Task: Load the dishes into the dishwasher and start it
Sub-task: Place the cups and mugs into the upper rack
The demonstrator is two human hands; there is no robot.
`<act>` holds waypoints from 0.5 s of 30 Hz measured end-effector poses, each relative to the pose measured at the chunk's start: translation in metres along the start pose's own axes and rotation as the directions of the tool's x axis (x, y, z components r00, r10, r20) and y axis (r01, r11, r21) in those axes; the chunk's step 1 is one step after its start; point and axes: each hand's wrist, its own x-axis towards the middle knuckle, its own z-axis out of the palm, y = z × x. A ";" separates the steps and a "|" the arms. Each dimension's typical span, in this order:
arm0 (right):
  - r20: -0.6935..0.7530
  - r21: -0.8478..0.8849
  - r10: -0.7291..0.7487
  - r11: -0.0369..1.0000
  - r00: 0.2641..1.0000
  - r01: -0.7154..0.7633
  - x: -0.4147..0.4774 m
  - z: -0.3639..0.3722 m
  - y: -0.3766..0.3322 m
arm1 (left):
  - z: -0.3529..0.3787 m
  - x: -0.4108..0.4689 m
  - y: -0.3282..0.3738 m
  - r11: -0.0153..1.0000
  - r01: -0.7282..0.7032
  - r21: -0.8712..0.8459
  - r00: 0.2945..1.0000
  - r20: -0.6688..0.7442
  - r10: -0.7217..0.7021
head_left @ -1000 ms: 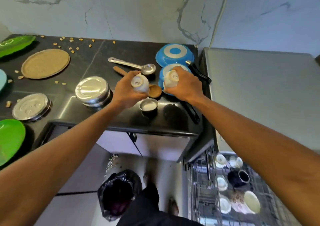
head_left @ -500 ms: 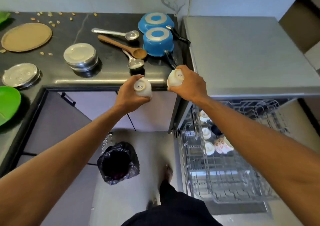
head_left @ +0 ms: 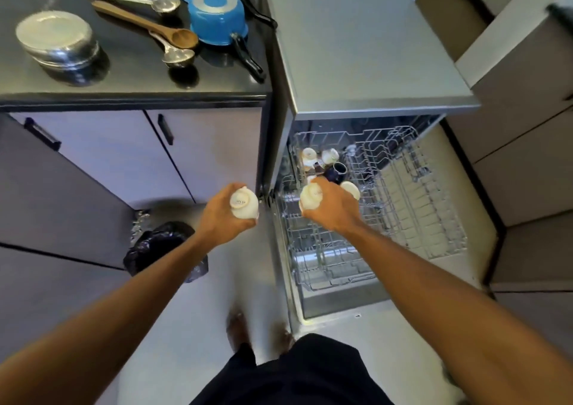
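each hand carries a small white cup turned mouth down, base toward the camera, probably so it can drop onto the rack already inverted and drain

the left hand has its fingers curled round the left cup and holds it over the floor, just outside the open dishwasher wall; it seems to be waiting its turn

the right hand clasps the right cup from above, over the left side of the pulled-out rack. just beyond this hand several pale cups and a dark mug already sit grouped in the rack. the right cup looks set to join that cluster, and bare wire lies below and to the right of the hand

far beyond the left hand the tabletop holds two blue pans, a wooden spoon, metal spoons and stacked steel bowls, so much of the loading looks undone. below the left forearm a black bin bag stands on the floor

setting the right cup between the tines without knocking its neighbours is the likely next concern
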 end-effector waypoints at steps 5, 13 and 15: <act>0.000 -0.008 0.161 0.987 0.987 -0.161 -0.028 -0.003 0.072 | 0.054 -0.014 0.019 0.999 -0.002 0.041 0.994 0.109 -0.003; -0.013 0.054 0.222 0.974 0.975 -0.221 -0.037 -0.011 0.179 | 0.154 -0.022 0.063 0.993 0.005 0.119 0.976 0.217 -0.031; 0.008 0.071 0.221 0.973 0.975 -0.221 -0.033 -0.011 0.205 | 0.184 -0.023 0.071 0.984 0.002 0.178 0.974 0.223 -0.043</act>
